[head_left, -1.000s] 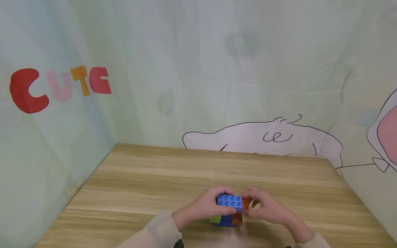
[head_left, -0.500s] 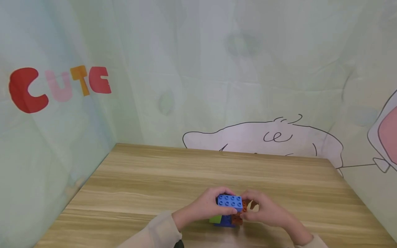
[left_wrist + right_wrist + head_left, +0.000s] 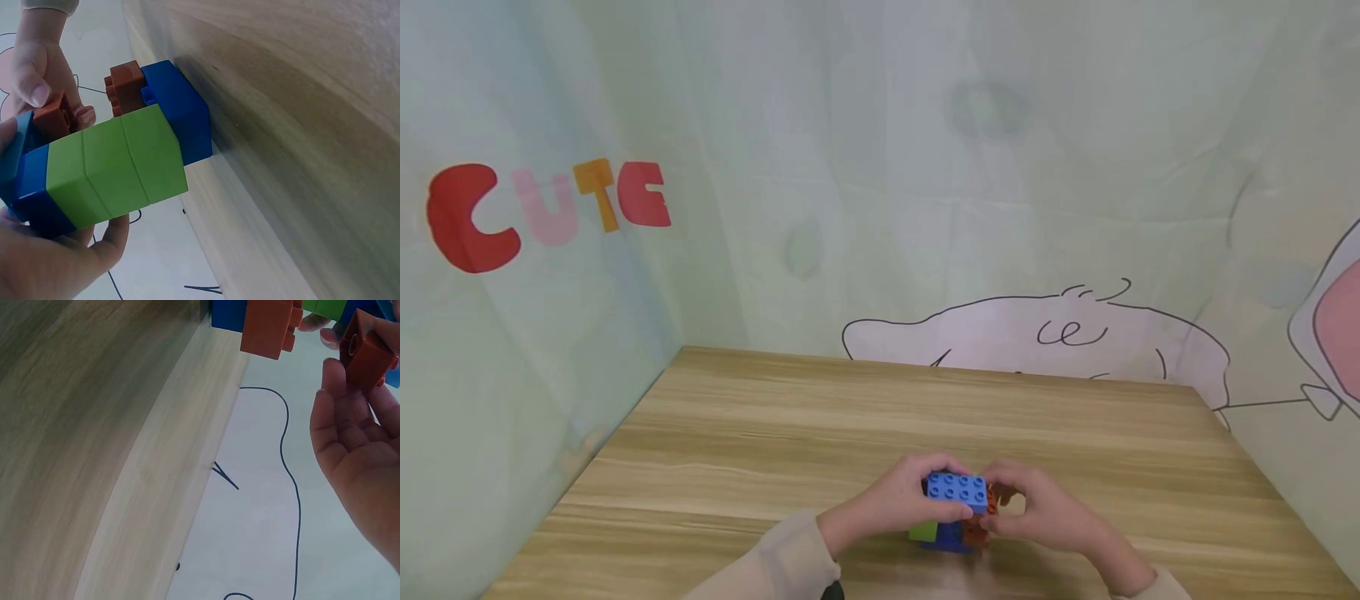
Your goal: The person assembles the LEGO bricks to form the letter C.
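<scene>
A tower of toy building bricks stands on the wooden table. Its base is a blue brick (image 3: 181,115) bearing a reddish-brown brick (image 3: 128,86) at one end and stacked green bricks (image 3: 119,165) at the other. Above the green sits a dark blue brick (image 3: 39,190), topped by a lighter blue brick (image 3: 957,492) with studs up. My left hand (image 3: 902,498) grips this blue top from the left, thumb along its near side. My right hand (image 3: 1045,508) pinches a second reddish-brown brick (image 3: 369,353) right at the overhanging end of the lighter blue brick, partly hidden under it in the head view.
The wood-grain table (image 3: 820,417) extends behind and to both sides of the tower. A pale printed cloth (image 3: 880,208) with cartoon drawings and coloured letters hangs along the back and sides.
My right hand has shifted slightly left with its reddish-brown brick, so less of that brick shows beside the blue top. My left hand keeps its grip, almost unmoved.
</scene>
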`<state>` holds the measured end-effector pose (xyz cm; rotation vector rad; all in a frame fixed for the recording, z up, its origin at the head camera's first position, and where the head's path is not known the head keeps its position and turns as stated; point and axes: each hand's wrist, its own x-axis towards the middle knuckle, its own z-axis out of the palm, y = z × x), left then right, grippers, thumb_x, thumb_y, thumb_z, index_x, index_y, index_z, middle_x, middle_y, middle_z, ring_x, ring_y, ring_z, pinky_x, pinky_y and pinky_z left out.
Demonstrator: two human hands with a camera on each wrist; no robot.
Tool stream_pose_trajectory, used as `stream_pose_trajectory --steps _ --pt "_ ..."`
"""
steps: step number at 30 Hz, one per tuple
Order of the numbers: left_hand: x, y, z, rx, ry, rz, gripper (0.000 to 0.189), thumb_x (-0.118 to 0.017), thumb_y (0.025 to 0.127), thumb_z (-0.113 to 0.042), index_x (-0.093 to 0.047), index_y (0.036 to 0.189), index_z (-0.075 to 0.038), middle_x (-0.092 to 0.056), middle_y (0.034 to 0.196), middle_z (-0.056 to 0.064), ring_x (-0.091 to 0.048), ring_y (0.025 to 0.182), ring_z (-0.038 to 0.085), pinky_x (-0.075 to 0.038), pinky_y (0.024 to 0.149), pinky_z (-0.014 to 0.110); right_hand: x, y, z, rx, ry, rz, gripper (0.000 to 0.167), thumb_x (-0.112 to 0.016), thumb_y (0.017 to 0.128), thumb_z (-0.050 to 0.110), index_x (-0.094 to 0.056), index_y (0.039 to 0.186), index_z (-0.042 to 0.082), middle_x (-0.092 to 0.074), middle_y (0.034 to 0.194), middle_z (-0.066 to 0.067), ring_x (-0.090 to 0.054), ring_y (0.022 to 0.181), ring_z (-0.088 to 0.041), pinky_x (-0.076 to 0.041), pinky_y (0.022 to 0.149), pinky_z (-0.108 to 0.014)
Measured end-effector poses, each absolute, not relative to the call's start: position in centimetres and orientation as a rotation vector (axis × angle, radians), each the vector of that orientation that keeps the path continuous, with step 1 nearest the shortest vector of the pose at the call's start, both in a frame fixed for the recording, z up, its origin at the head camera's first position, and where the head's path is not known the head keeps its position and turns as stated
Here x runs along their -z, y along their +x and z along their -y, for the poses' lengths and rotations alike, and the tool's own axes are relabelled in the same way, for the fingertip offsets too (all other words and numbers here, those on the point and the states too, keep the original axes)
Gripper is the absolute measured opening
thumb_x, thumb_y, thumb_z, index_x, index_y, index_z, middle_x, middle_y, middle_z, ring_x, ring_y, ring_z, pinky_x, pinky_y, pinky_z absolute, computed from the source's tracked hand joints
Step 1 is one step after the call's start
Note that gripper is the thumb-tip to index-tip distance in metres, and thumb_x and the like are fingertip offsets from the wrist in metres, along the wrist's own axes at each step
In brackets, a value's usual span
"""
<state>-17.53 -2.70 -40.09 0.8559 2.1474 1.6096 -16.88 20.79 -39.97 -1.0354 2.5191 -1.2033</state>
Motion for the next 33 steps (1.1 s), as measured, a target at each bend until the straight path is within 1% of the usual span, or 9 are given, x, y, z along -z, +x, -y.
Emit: stream_pose_trajectory --steps 5,11,20,26,33 --pt "40.07 -17.54 2.58 -1.604 0.869 -2.146 0.029 -0.074 0.083 -0.018 -0.066 0.11 -0.016 -0.065 0.103 -0.006 -0.06 0.089 0.005 -0.051 0.076 0.021 40.15 -16.83 -20.92 1.21 -1.103 -2.538 0.021 -0.072 0.086 0.018 -0.066 0.106 0.021 -0.062 0.095 0.008 -0.058 0.086 -0.007 -0.052 0.077 -0.029" --pt "40.22 -17.71 2.37 -1.569 0.884 -2.171 0.028 -0.074 0.082 -0.019 -0.065 0.108 -0.017 -0.065 0.101 -0.007 -0.06 0.087 0.005 -0.051 0.076 0.021 40.53 -16.77 -21.01 1.219 -1.12 -2.574 0.022 -0.073 0.085 0.017 -0.067 0.106 0.02 -0.062 0.094 0.01 -0.058 0.084 -0.006 -0.053 0.076 -0.032" --pt "40.33 -17.86 2.28 -1.566 0.887 -2.164 0.027 -0.073 0.084 -0.02 -0.064 0.109 -0.017 -0.065 0.101 -0.006 -0.06 0.088 0.005 -0.052 0.075 0.021 40.63 -16.78 -20.97 1.249 -1.067 -2.581 0.02 -0.074 0.084 0.02 -0.067 0.103 0.021 -0.061 0.092 0.009 -0.058 0.083 -0.007 -0.053 0.076 -0.029" --pt "40.26 -17.82 2.27 -1.567 0.861 -2.151 0.028 -0.073 0.084 -0.02 -0.063 0.11 -0.017 -0.064 0.101 -0.006 -0.061 0.087 0.005 -0.053 0.074 0.021 40.76 -16.76 -20.99 1.316 -1.014 -2.504 0.023 -0.073 0.084 0.016 -0.066 0.107 0.017 -0.062 0.096 0.004 -0.06 0.083 -0.009 -0.054 0.076 -0.029" --pt "40.37 -17.91 2.38 -1.548 0.885 -2.159 0.029 -0.072 0.085 -0.023 -0.062 0.112 -0.018 -0.064 0.101 -0.007 -0.061 0.087 0.006 -0.053 0.074 0.022 40.79 -16.64 -20.96 1.358 -0.92 -2.416 0.027 -0.07 0.087 0.017 -0.063 0.113 0.013 -0.063 0.104 -0.003 -0.062 0.088 -0.012 -0.054 0.08 -0.03"
